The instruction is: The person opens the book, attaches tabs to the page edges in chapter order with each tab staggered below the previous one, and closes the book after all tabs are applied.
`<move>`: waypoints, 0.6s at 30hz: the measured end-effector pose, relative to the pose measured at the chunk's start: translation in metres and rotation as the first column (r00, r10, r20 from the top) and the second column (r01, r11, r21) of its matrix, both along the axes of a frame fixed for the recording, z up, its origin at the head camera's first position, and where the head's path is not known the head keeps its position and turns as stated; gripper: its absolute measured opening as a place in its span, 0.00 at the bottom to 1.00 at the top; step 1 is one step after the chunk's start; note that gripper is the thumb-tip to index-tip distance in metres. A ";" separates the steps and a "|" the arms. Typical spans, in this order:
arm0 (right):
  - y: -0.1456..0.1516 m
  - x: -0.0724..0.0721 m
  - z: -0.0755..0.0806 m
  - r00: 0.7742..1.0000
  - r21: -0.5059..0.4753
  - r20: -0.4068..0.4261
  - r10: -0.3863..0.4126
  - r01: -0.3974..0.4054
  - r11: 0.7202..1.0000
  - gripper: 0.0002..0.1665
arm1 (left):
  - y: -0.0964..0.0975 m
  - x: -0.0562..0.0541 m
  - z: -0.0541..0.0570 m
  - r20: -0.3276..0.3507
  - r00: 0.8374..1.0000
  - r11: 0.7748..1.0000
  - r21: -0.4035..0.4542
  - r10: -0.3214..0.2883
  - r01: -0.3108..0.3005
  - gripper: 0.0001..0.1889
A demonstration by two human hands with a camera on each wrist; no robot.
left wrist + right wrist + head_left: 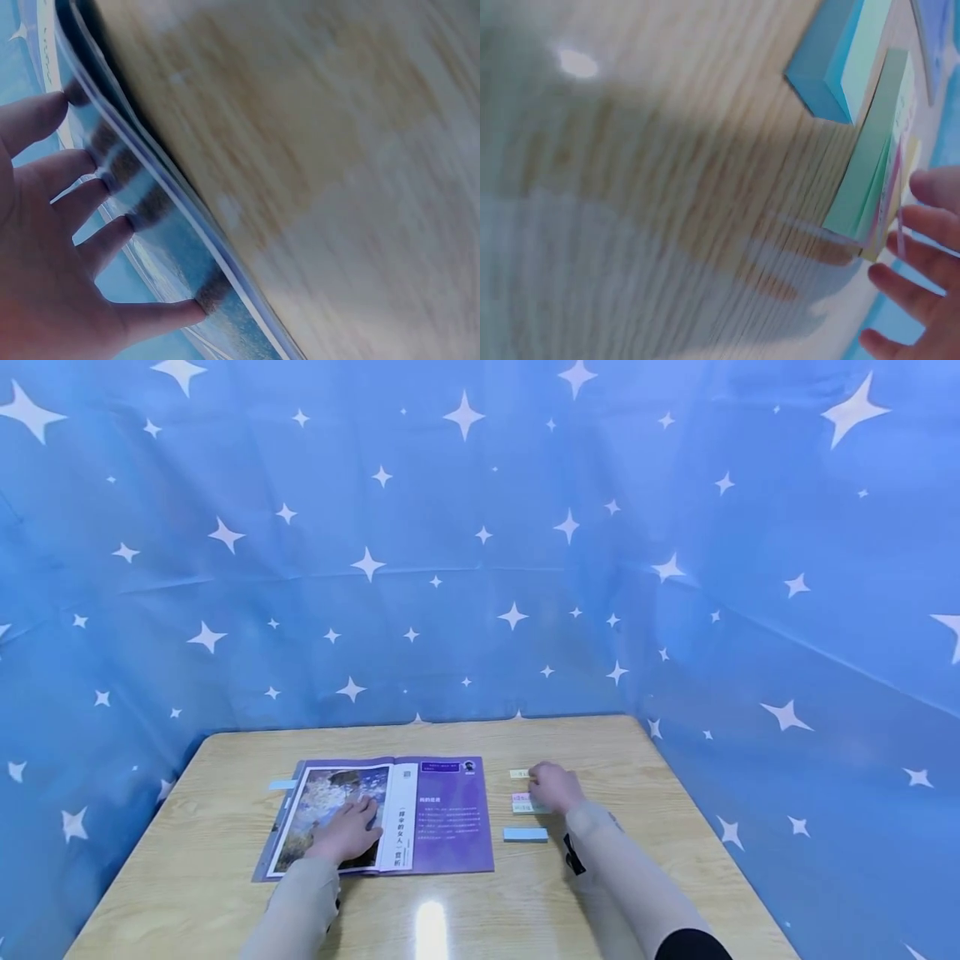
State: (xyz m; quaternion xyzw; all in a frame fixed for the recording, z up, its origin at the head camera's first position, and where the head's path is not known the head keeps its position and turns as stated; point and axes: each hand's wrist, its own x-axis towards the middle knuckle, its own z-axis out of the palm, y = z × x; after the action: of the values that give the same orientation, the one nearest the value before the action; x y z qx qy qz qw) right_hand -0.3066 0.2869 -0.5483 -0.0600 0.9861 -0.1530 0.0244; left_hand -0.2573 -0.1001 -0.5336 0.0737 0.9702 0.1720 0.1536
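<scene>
And one book (453, 852) is spread open on the surface (187, 877), its left page (311, 810) pressed by the left hand (347, 831), fingers wide, presumably for flatness. Near it, four note pads (525, 835) are lined up, likely for easy reach, met by the right hand (555, 789), fingers loosely parted. One blue tab (281, 784) juts left!

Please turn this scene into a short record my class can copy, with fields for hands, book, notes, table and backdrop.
Left hand: on the book's picture page, fingers spread
Right hand: by the yellow notes; grip unclear
Book: open; large picture left, purple page right
Notes, far to near: yellow, pink, green, blue
Blue tab: projecting from book's left edge
Table: light wood
Backdrop: blue, white stars
</scene>
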 end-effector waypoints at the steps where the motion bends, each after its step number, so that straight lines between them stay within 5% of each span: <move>1: 0.002 -0.003 -0.001 1.000 0.011 -0.011 -0.010 0.010 1.000 0.18 | 0.001 -0.001 0.001 -0.001 1.000 1.000 -0.002 -0.006 0.006 0.32; 9: 0.009 -0.016 -0.005 0.998 0.077 -0.055 -0.040 0.045 0.996 0.18 | 0.004 -0.009 0.006 0.004 0.999 0.999 -0.019 -0.042 0.042 0.31; 18: 0.002 -0.022 -0.008 0.995 0.060 -0.066 -0.079 0.083 0.995 0.11 | 0.001 -0.005 0.002 0.022 1.000 1.000 -0.013 -0.009 0.010 0.29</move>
State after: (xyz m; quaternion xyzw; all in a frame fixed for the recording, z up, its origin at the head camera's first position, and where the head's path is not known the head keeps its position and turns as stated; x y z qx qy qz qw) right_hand -0.3284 0.2891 -0.5567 -0.0241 0.9923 -0.1210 -0.0111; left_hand -0.2620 -0.0989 -0.5312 0.0753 0.9693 0.1657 0.1655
